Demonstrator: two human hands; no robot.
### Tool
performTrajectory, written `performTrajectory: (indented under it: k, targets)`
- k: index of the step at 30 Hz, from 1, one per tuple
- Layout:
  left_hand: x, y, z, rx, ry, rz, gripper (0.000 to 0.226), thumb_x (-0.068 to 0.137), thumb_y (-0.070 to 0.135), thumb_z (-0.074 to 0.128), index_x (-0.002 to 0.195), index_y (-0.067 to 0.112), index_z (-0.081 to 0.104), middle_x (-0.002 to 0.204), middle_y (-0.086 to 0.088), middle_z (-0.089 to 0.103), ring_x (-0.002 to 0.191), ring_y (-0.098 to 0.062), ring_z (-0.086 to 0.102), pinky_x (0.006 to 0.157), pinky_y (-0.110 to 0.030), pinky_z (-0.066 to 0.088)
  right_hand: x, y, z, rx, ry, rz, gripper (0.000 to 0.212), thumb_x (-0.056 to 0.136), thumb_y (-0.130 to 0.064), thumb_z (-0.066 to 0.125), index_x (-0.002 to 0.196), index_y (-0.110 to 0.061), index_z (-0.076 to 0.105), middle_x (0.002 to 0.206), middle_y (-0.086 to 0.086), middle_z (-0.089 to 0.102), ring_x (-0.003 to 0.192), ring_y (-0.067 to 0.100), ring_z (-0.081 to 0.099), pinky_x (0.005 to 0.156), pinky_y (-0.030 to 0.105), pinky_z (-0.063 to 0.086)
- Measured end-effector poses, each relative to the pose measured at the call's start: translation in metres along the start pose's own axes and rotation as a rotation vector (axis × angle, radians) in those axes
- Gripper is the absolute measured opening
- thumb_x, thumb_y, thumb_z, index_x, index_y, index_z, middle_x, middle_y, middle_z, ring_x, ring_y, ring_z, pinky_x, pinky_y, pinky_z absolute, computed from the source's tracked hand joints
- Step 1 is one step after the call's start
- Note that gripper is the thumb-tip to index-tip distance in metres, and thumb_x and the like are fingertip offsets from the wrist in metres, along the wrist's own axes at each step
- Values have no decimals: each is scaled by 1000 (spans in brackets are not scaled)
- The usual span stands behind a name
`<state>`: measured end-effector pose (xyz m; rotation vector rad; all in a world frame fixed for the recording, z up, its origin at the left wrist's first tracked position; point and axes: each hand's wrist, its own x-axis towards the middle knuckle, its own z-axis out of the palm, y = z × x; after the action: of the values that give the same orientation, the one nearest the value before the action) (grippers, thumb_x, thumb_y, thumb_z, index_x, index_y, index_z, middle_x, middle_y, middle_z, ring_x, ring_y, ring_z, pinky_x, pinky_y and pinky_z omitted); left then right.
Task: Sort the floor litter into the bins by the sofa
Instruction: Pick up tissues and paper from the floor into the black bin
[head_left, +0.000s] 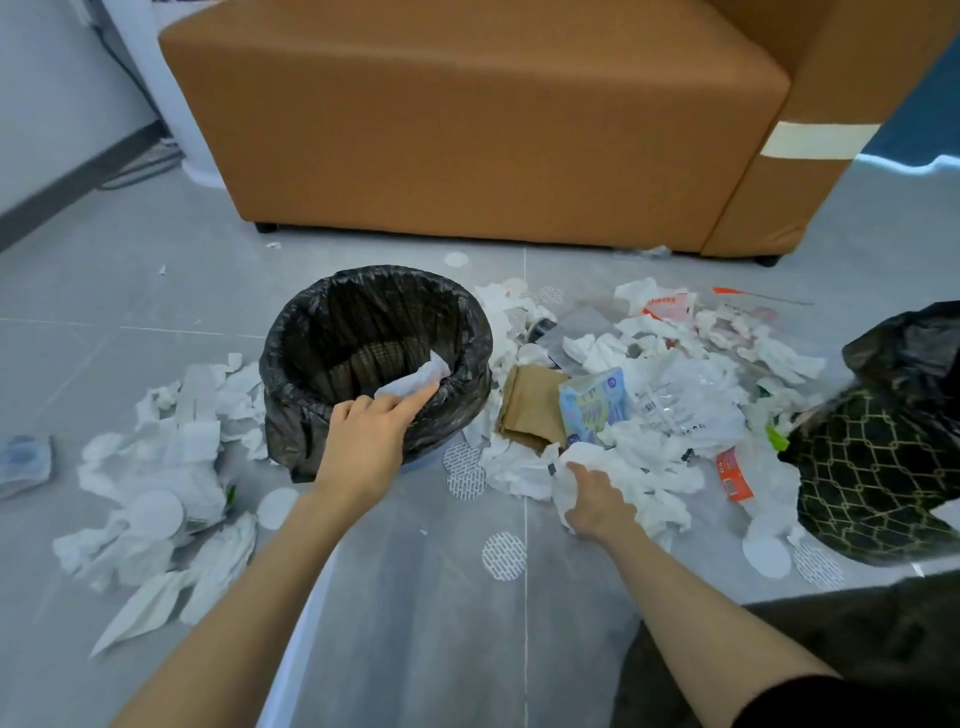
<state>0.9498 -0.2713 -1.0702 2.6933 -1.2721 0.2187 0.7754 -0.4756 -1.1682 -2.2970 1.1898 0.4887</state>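
Reaching over the near rim of the black-lined bin (291, 338), the left hand (371, 441) pinches a white tissue (418, 379); the right hand (597, 501), fingers curled, seemingly grips crumpled paper (589, 456) in the floor pile (670, 395).

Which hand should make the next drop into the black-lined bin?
Left. The left hand holds a white tissue at the bin rim; the right hand grips a crumpled wad beside the bin.
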Motion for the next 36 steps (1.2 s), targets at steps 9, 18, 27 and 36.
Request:
performTrajectory:
  k: [9,18,27,36]
  targets:
    - [-22,-13,8,90,213,65,76,60,-12,69,128,20,56,87,-7,65,71,-31,58,76,-37,41,-19,-5,41,-51,44,-203,26,86,-11,51,95,-34,47,116,0,53,107,22,55,90,34,46]
    - [-25,4,2,45,318,-37,66,71,-4,67,130,21,53,101,-2,65,89,-26,61,82,-39,43,-29,-48,-9,423,293,-273,32,89,-22,57,118,-11,60,106,3,64,95,19,59,82,30,44]
    - [-27,-12,-5,-70,25,-51,52,93,6,49,140,28,40,115,-1,57,103,-26,53,87,-33,38,-68,-114,-128,1266,153,-313,12,89,-14,55,78,-12,60,79,3,55,73,16,48,65,27,35]
    - [-59,-40,-16,64,163,-16,69,40,-3,87,101,26,72,81,8,66,70,-16,65,72,-29,53,-87,-189,-123,1014,-131,-438,32,89,-10,57,121,-11,54,96,6,60,81,18,63,76,28,58]
